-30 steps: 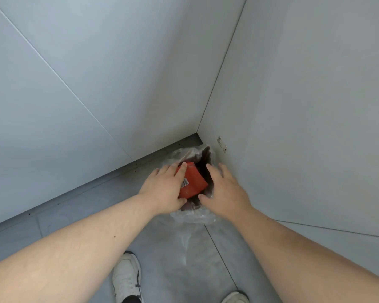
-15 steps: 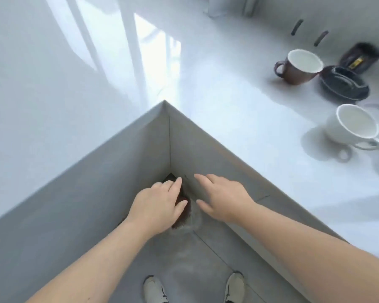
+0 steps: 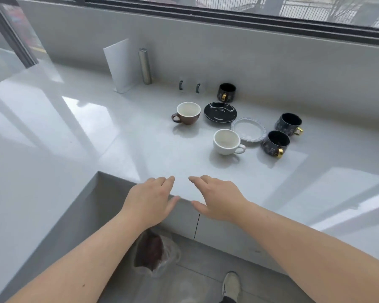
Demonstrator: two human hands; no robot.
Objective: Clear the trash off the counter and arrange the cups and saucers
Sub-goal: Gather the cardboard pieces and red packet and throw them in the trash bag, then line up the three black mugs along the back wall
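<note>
My left hand (image 3: 150, 199) and my right hand (image 3: 217, 196) hover side by side over the counter's front edge, fingers spread, both empty. On the white counter (image 3: 140, 145) stand a brown cup (image 3: 187, 113), a white cup (image 3: 227, 142), a black saucer (image 3: 220, 111), a pale ruffled saucer (image 3: 248, 129) and three black cups with gold handles: one at the back (image 3: 226, 92), two at the right (image 3: 289, 124) (image 3: 275, 144). A clear trash bag (image 3: 154, 254) with dark contents sits on the floor below my left forearm.
A white panel (image 3: 120, 65) and a metal cylinder (image 3: 145, 66) stand against the back wall under the window. Two small dark hooks (image 3: 189, 86) sit beside them. The counter forms an inner corner (image 3: 99, 171) at my left. My shoe (image 3: 231, 286) is on the grey floor.
My hands let go of the red packet in the trash bag and rose to counter height. My view lifted from the floor corner to the cups and saucers.
</note>
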